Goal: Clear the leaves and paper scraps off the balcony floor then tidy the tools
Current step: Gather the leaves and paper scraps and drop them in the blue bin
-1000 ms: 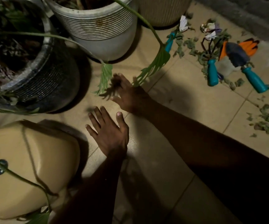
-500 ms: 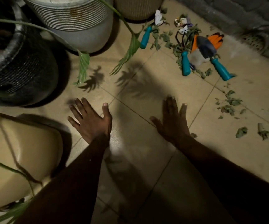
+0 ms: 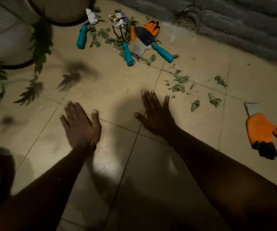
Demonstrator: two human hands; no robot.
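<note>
Dim beige tiled floor (image 3: 101,84) (leaves (image 3: 179,79) strewn); left hand (image 3: 81,125) and right hand (image 3: 156,117) flat, fingers together, holding nothing.

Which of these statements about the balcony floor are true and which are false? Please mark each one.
1. Both hands are empty and open, palms down. True: the left hand and the right hand hold nothing.
2. An orange glove lies alone at the right. True.
3. The trowel lies under the second glove. False: it rests on top of the second glove.
4. All three tool handles are red. False: they are teal, like the left handle.
5. The dry leaves are already gathered in one pile. False: they lie scattered on the floor tiles.
</note>
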